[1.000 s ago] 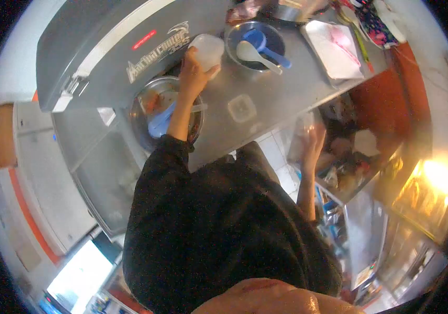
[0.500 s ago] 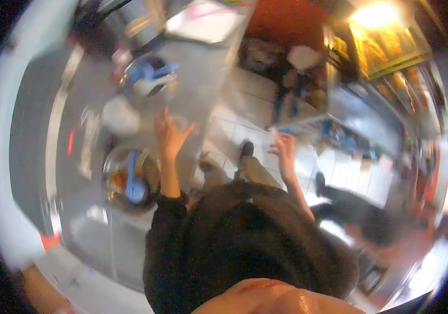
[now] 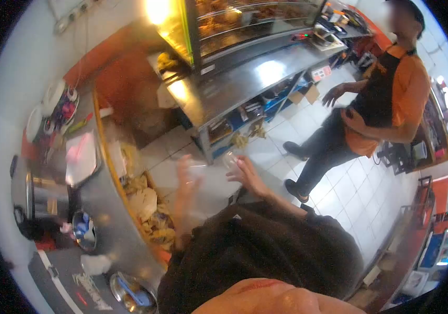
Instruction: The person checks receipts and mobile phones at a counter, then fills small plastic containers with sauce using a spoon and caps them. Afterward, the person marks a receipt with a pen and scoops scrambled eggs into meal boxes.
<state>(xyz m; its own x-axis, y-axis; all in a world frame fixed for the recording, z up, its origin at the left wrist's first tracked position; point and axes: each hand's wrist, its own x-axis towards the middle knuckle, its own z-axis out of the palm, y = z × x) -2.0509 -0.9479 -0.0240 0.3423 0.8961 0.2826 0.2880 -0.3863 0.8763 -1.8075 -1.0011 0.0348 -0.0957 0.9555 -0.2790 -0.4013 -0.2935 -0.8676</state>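
My left hand (image 3: 186, 180) is raised in front of my body, smeared by motion, with its fingers hard to make out. A clear, shiny piece (image 3: 197, 164) shows beside its fingertips; whether the hand grips it I cannot tell. My right hand (image 3: 246, 175) is a little to the right, its fingers curled round a small see-through plastic piece (image 3: 229, 159). The hands are apart, above the tiled floor beside the metal counter (image 3: 127, 220).
A person in an orange shirt and dark apron (image 3: 386, 89) stands at the right. Ahead are a metal bench (image 3: 234, 97) and a lit glass display case (image 3: 255, 26). Left, the counter bears a metal bowl (image 3: 115, 285) and a white tray (image 3: 97, 166). Crumpled paper (image 3: 156, 214) lies beside it.
My view has swung right, away from the counter toward the bench and the other person. My hands have come closer together. My left hand's spread fingers are now blurred.
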